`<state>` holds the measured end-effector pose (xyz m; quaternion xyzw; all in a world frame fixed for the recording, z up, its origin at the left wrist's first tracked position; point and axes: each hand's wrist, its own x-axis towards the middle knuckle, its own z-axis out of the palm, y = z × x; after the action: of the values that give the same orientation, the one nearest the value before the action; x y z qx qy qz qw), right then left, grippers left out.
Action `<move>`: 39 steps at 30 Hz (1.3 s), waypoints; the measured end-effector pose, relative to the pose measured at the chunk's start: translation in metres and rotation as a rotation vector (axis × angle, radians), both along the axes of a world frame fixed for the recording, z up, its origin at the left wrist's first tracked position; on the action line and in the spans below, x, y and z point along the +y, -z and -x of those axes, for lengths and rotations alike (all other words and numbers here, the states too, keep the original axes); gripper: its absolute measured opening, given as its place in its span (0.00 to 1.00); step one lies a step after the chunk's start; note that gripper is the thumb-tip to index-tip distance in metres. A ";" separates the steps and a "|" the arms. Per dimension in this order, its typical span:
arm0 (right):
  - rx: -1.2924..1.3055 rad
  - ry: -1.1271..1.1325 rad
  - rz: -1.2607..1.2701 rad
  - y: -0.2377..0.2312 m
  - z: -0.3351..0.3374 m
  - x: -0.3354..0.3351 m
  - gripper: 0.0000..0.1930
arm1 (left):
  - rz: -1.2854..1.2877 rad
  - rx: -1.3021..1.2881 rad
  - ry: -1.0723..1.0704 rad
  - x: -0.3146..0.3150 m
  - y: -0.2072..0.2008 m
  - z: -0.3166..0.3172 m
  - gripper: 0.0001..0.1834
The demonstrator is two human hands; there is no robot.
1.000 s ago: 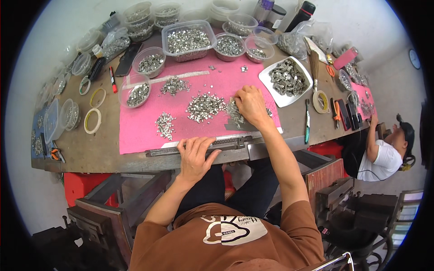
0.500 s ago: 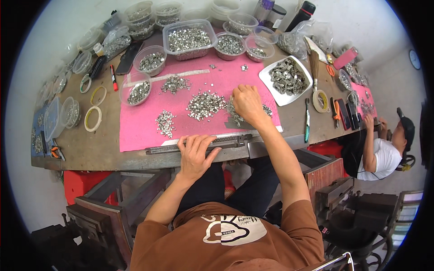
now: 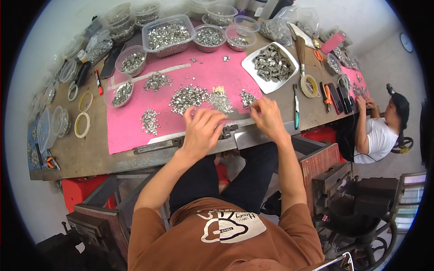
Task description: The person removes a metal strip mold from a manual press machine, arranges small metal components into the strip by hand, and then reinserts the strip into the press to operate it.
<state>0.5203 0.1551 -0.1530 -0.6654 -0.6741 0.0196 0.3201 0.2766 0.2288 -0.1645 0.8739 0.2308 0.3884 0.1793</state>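
Observation:
My left hand (image 3: 202, 133) hovers above the near edge of the pink mat (image 3: 123, 131), its fingers bent and thumb apart, with nothing visible in it. Beneath it lies a long dark metal rail (image 3: 158, 145), partly covered by the hand. My right hand (image 3: 271, 119) is beside a small pile of silvery metal bits (image 3: 247, 97). Its thumb and fingertips are pinched together; whatever they hold is too small to tell. Between the hands sits a heap of thin pin-like metal pieces (image 3: 220, 102). A larger heap of small metal chips (image 3: 188, 98) adjoins it on the left.
Clear tubs of metal pieces, including a rectangular tub (image 3: 147, 47), line the back. A white dish (image 3: 247, 67) of larger pieces stands right, near a brush (image 3: 301, 58), tape roll (image 3: 315, 93) and toothbrush (image 3: 296, 105). Another person (image 3: 377, 131) works at far right.
My left hand has lifted off the rail and moved right. My right hand has drawn back from the thin pieces, uncovering them. The whole view has shifted slightly.

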 end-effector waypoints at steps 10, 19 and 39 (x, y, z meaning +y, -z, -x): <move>-0.088 0.051 -0.124 0.023 0.012 -0.030 0.08 | -0.098 0.144 0.098 0.042 0.020 -0.087 0.03; 0.043 0.124 -0.133 0.033 0.013 -0.030 0.06 | -0.019 0.188 0.046 0.044 0.015 -0.083 0.06; 0.031 0.166 -0.176 0.040 0.019 -0.033 0.07 | 0.012 0.184 0.089 0.039 0.026 -0.084 0.04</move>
<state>0.5013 0.1226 -0.1926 -0.6878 -0.6108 -0.0557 0.3883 0.3609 0.2680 -0.1906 0.9142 0.2094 0.2968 0.1796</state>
